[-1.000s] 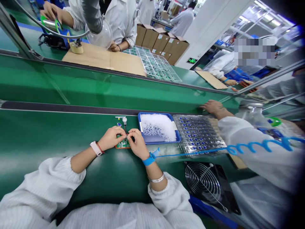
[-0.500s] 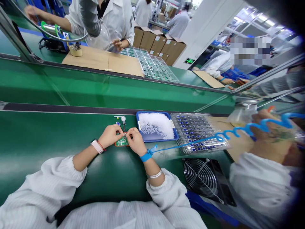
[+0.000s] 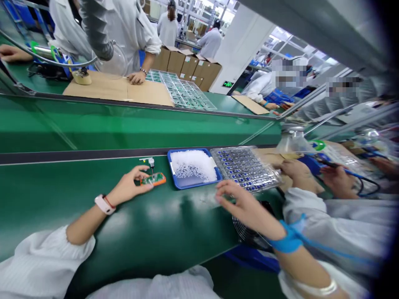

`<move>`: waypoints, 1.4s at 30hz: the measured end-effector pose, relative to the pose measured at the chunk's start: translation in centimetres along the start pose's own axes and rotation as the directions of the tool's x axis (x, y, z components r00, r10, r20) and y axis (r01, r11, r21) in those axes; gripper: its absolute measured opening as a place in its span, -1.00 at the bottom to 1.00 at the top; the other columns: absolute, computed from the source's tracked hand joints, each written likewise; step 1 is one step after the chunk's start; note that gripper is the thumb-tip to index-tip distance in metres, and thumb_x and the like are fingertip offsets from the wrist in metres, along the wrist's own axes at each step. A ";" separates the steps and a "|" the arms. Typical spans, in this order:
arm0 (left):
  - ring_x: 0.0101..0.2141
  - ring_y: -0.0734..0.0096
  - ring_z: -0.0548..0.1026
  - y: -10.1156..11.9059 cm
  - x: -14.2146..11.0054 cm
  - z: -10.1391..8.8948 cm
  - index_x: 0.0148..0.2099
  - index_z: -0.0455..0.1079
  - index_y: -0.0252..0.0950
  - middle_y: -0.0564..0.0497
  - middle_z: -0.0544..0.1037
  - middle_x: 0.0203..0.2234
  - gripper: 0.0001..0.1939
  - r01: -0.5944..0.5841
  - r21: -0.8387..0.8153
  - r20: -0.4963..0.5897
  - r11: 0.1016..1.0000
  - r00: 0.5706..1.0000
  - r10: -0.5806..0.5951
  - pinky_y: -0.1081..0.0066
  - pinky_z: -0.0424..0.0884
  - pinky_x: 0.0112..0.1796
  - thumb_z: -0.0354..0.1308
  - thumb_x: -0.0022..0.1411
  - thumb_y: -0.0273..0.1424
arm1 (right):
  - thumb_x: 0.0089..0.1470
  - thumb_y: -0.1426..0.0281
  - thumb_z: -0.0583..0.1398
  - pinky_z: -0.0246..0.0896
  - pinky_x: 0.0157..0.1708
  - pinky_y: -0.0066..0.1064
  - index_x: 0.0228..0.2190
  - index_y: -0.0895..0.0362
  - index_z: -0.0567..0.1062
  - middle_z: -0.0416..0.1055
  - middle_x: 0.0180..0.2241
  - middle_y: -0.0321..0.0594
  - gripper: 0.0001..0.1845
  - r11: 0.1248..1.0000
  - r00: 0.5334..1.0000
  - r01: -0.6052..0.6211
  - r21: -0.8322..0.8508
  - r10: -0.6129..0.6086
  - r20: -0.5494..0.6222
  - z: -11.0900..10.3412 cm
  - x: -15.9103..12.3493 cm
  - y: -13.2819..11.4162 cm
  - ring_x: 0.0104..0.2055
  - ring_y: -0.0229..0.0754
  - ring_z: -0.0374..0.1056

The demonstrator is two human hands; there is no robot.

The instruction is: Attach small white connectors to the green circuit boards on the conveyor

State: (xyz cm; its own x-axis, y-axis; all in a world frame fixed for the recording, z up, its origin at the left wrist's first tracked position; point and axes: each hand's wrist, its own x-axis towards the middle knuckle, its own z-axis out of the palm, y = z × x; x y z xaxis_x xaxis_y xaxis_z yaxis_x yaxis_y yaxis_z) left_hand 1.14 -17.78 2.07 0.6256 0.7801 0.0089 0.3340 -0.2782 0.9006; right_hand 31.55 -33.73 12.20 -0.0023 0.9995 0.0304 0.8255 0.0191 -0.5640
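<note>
**While our left hand [image 3: 132, 185] holds a circuit board [image 3: 152, 179], our right hand [image 3: 241, 203] stands open**

The green board, edged in orange, lies near the far side of the green surface [image 3: 134, 241], left of the blue tray [image 3: 187, 182] of white granules [image 3: 196, 164] and apart from it. We grip its left end between thumb and fingers; the right end is free. Our right hand is blurred, its fingers curled but parted, and we see nothing between them; it is near the clear plastic tray [image 3: 268, 176] of small blue parts.

We judge the board light and stiff, and easy to slide on so smooth a surface. Its components look fragile, so we would take hold by the orange edges and keep fingertips off its face. Dark leads run from its far side towards a white connector [image 3: 151, 161]; those are probably soft, and we would not lift or pull by them.

As for writing, we can read none on the board. Beyond the partition, the cardboard boxes [image 3: 174, 62] bear white labels too small to make out, and the lit green sign [image 3: 228, 84] shows pale marks that we cannot resolve. No brand is legible to us.
</note>
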 end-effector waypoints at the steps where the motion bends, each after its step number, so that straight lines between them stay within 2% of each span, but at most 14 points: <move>1: -0.19 0.24 0.49 0.2 1.0 -0.7 0.12 0.12 -0.28 -0.11 0.52 -0.19 -0.36 0.025 -0.105 -0.043 0.994 0.999 -0.030 0.21 0.39 -0.15 0.18 0.08 -0.10 | 0.04 0.27 0.13 0.25 -0.25 -0.27 -0.49 0.07 0.41 0.38 -0.28 -0.13 -0.84 0.999 0.998 0.007 -0.041 -0.009 -0.060 -1.3 0.6 1.3 -0.23 -0.11 0.32; 4: -0.14 0.24 0.48 0.7 4.5 -3.1 0.13 0.08 -0.34 -0.14 0.49 -0.13 -0.32 -0.051 -0.205 -0.312 0.977 0.950 -0.016 0.22 0.39 -0.15 0.19 0.08 -0.11 | 0.01 0.24 0.13 0.21 -0.33 -0.31 -0.52 0.09 0.40 0.39 -0.41 -0.17 -0.80 0.984 0.984 -0.057 -0.166 0.028 -0.175 -3.5 3.7 5.0 -0.33 -0.13 0.31; 7: -0.03 0.22 0.39 0.4 7.7 -5.0 0.18 0.04 -0.35 -0.13 0.41 0.00 -0.27 -0.155 0.027 -0.554 0.988 0.820 0.144 0.25 0.35 -0.09 0.23 0.08 -0.16 | -0.03 0.33 0.12 0.18 -0.38 -0.37 -0.53 0.12 0.42 0.40 -0.48 -0.22 -0.86 0.970 0.992 -0.081 -0.228 0.055 -0.117 -3.0 7.1 7.3 -0.40 -0.17 0.30; 9: 0.02 0.21 0.34 -0.7 9.3 -5.9 0.20 0.03 -0.35 -0.12 0.36 0.05 -0.26 -0.122 0.232 -0.580 0.965 0.779 0.239 0.25 0.31 -0.04 0.24 0.09 -0.18 | -0.07 0.43 0.13 0.17 -0.33 -0.37 -0.57 0.13 0.42 0.40 -0.49 -0.22 -0.89 0.959 0.999 -0.037 -0.282 0.036 -0.008 -1.7 9.1 7.9 -0.39 -0.17 0.30; 11: 0.03 0.17 0.32 -2.4 10.3 -6.7 0.20 0.05 -0.38 -0.12 0.34 0.06 -0.27 -0.039 0.411 -0.527 0.911 0.805 0.272 0.19 0.25 0.01 0.23 0.10 -0.19 | -0.11 0.50 0.15 0.17 -0.28 -0.35 -0.61 0.13 0.42 0.41 -0.48 -0.19 -0.89 0.946 0.997 -0.003 -0.323 0.026 0.067 -0.5 10.5 8.3 -0.36 -0.15 0.31; 14: 0.01 0.05 0.32 -4.7 10.9 -7.5 0.16 0.14 -0.45 -0.18 0.38 0.02 -0.32 0.046 0.566 -0.425 0.823 0.872 0.243 0.08 0.18 0.05 0.26 0.06 -0.27 | -0.13 0.54 0.17 0.16 -0.25 -0.34 -0.60 0.14 0.43 0.40 -0.46 -0.16 -0.89 0.943 0.996 -0.013 -0.331 0.040 0.075 0.6 11.5 8.9 -0.33 -0.13 0.31; 16: 0.04 -0.04 0.27 -4.9 11.2 -7.2 0.09 0.23 -0.39 -0.19 0.36 0.02 -0.43 0.057 0.597 -0.418 0.800 0.874 0.250 0.04 0.12 0.07 0.25 0.06 -0.30 | -0.12 0.52 0.18 0.16 -0.27 -0.34 -0.59 0.14 0.44 0.39 -0.46 -0.17 -0.91 0.953 0.998 -0.011 -0.303 0.030 0.056 0.6 11.7 9.3 -0.33 -0.13 0.31; 19: 0.03 0.00 0.25 -2.2 11.9 -3.9 -0.13 0.40 -0.30 -0.14 0.39 -0.05 -0.75 -0.066 0.614 -0.393 0.786 0.839 0.377 0.03 0.08 0.06 0.12 0.18 -0.28 | -0.11 0.47 0.21 0.15 -0.30 -0.35 -0.57 0.13 0.45 0.37 -0.47 -0.20 -0.95 0.968 0.999 0.036 -0.248 -0.031 0.025 0.3 11.7 9.5 -0.35 -0.15 0.29; 22: -0.16 0.25 0.38 2.4 13.2 2.6 -0.33 0.46 -0.23 0.01 0.50 -0.30 -0.86 -0.339 0.571 -0.049 0.747 0.895 0.443 0.21 0.22 -0.06 0.11 0.20 -0.32 | -0.07 0.41 0.20 0.14 -0.30 -0.36 -0.55 0.15 0.45 0.35 -0.47 -0.23 -0.92 0.975 0.998 0.058 -0.215 -0.062 -0.008 0.1 11.6 9.5 -0.37 -0.19 0.27; 25: -0.21 0.23 0.36 5.7 14.7 8.8 -0.33 0.48 -0.25 -0.03 0.48 -0.35 -0.86 -0.522 0.514 0.312 0.681 0.853 0.418 0.22 0.24 -0.14 0.12 0.18 -0.34 | -0.02 0.37 0.17 0.13 -0.30 -0.39 -0.52 0.17 0.46 0.33 -0.47 -0.24 -0.87 0.983 0.996 0.067 -0.171 -0.076 -0.045 0.1 11.5 9.6 -0.39 -0.25 0.25; 27: -0.23 0.20 0.35 6.5 15.5 11.2 -0.30 0.49 -0.28 -0.06 0.47 -0.36 -0.87 -0.561 0.504 0.415 0.656 0.824 0.386 0.21 0.25 -0.18 0.15 0.16 -0.36 | -0.01 0.37 0.17 0.13 -0.32 -0.41 -0.50 0.18 0.46 0.33 -0.48 -0.26 -0.86 0.990 0.994 0.061 -0.125 -0.071 -0.081 0.1 11.4 9.7 -0.40 -0.26 0.24; 29: -0.23 0.19 0.34 6.5 16.2 12.2 -0.28 0.50 -0.30 -0.08 0.46 -0.35 -0.86 -0.582 0.495 0.455 0.645 0.806 0.379 0.21 0.24 -0.19 0.17 0.15 -0.36 | -0.02 0.36 0.19 0.13 -0.35 -0.42 -0.51 0.17 0.46 0.33 -0.50 -0.28 -0.86 0.996 0.993 0.049 -0.068 -0.056 -0.108 0.1 11.4 9.8 -0.41 -0.27 0.24; 34: -0.21 0.19 0.33 5.9 16.6 12.4 -0.25 0.49 -0.30 -0.07 0.45 -0.33 -0.82 -0.624 0.468 0.488 0.626 0.773 0.406 0.18 0.22 -0.18 0.13 0.19 -0.32 | 0.00 0.33 0.20 0.14 -0.35 -0.45 -0.53 0.18 0.47 0.34 -0.48 -0.31 -0.82 0.998 0.993 0.056 0.000 -0.056 -0.104 0.2 11.4 10.0 -0.42 -0.30 0.26; 42: -0.25 0.18 0.32 6.8 15.6 13.0 -0.32 0.49 -0.34 -0.10 0.45 -0.39 -0.76 -0.688 0.571 0.533 0.449 0.726 0.434 0.21 0.18 -0.28 0.00 0.27 -0.43 | 0.05 0.33 0.16 0.12 -0.32 -0.45 -0.45 0.20 0.49 0.34 -0.44 -0.32 -0.81 0.996 0.996 0.081 -0.038 -0.083 -0.042 0.1 11.3 10.1 -0.37 -0.31 0.27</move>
State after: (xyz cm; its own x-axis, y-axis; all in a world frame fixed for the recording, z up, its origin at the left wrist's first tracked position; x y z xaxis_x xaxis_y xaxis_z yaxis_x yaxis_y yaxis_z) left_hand 22.38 -14.79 2.67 0.9753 0.1468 0.1653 0.1223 -0.9811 0.1497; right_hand 39.85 -22.24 6.77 -0.0474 0.9926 0.1114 0.8435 0.0995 -0.5278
